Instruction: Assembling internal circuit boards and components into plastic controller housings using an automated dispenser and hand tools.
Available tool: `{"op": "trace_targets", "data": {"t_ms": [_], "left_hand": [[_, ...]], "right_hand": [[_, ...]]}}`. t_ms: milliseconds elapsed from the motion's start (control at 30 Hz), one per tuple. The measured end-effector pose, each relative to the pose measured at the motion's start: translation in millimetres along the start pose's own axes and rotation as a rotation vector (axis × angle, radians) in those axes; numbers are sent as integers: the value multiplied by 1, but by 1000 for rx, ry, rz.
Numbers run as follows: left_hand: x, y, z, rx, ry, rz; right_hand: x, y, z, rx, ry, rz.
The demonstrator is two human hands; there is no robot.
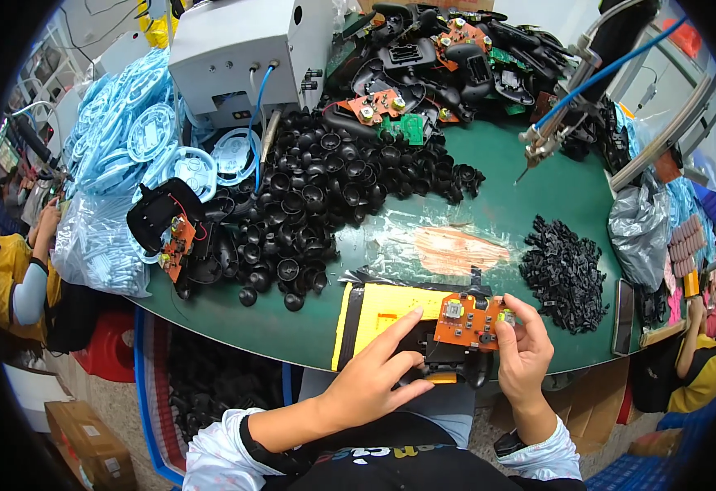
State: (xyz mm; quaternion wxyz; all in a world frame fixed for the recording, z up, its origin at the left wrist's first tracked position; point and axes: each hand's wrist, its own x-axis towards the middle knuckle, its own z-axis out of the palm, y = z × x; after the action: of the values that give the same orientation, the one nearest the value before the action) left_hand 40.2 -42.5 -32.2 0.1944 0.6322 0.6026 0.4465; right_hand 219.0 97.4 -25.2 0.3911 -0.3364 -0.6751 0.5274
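In front of me an orange circuit board (466,321) with small components lies tilted over a black game controller shell (477,370). My right hand (526,348) pinches the board's right edge between thumb and fingers, beside a small joystick part. My left hand (378,364) has its thumb and bent fingers around the shell's left grip, mostly hidden by the hand. Its index finger stretches forward over a yellow pad (374,307) with a black taped border. The shell sits at the table's near edge, partly covered by the board.
Black thumbstick caps (309,184) spread left of centre; small black parts (566,274) are heaped right. Controller shells with boards (423,65) pile up behind. A nozzle tool (542,139) hangs above the green table (489,164). A grey machine (231,57) and light-blue plastic parts (120,123) stand left.
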Motion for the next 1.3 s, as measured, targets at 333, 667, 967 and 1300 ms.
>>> {"op": "trace_targets", "data": {"t_ms": [333,667,967,1300], "left_hand": [[-13,4,-7,-76,143,-136],[-2,7,-15,167,77,-20],[1,2,-12,157,-82,139],[5,1,-13,152,-86,126]], "right_hand": [[-2,-14,5,-508,-89,-425],[-6,-9,-1,-713,-167,-503],[3,-17,-5,-846,-279,-522],[18,-11,-25,-579,-520,-342]]}}
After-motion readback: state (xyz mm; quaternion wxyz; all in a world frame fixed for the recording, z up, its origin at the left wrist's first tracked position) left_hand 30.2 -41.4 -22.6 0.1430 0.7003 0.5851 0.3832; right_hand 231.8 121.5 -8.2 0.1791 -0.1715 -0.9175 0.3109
